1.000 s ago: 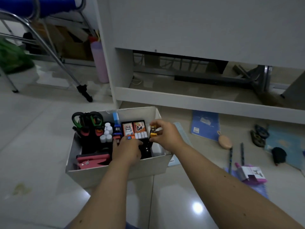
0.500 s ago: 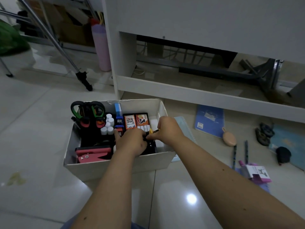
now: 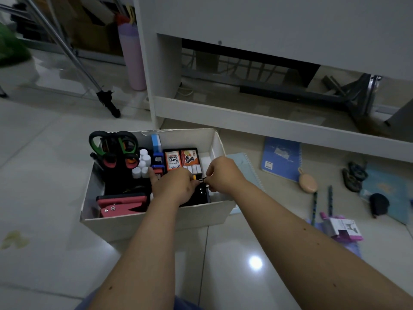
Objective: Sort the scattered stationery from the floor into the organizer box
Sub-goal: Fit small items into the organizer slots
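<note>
Both hands meet over the organizer box point(image 3: 156, 222), left hand point(image 3: 176, 186) and right hand point(image 3: 223, 173) pinching what may be a binder clip point(image 3: 202, 180), next to be seated in the right-hand black compartment.

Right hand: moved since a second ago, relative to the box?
Yes. The right hand dropped from above the ink boxes toward the organizer box's near wall, closing on the left hand.

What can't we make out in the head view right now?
- Small item pinched between left hand and right hand: mostly covered by fingers, too small to identify.
- Organizer box near-right compartment: hidden under the hands.
- Dark object on the floor at right: dim, shape unclear.
</note>
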{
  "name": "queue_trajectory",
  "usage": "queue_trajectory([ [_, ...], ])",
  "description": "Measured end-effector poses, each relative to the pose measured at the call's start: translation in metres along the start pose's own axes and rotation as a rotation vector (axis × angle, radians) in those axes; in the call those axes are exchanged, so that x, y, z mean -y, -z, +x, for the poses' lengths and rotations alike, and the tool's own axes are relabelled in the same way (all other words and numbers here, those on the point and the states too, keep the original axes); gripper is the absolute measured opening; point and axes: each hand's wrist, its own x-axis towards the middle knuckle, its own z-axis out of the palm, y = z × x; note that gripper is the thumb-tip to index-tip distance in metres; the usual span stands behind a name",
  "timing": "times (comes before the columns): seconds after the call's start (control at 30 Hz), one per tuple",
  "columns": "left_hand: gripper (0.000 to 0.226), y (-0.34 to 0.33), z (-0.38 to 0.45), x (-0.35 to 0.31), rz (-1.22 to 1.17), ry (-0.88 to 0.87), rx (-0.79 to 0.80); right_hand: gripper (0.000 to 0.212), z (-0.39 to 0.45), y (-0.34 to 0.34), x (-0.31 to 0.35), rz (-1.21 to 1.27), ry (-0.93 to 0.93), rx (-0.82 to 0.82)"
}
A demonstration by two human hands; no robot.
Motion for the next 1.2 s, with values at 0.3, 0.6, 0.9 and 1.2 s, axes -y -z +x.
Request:
queue_trajectory([
  [0.3,0.036,0.005,-0.009,-0.001,0.017,0.023,-0.110,0.026,-0.024,0.015,-0.018,0.205,0.047,-0.134],
  [0.6,0.030,0.015,-0.043,-0.076,-0.070,-0.262,-0.269,0.016,-0.068,0.057,-0.072,0.286,0.029,-0.296],
  [0.9,0.034,-0.060,-0.092,-0.220,-0.372,-0.583,0.059,0.020,-0.133,0.101,-0.199,0.225,-0.134,-0.261],
  [1.2,0.055,-0.149,-0.136,-0.344,-0.242,-0.734,0.382,0.037,-0.220,0.130,-0.370,0.315,-0.562,-0.378],
])
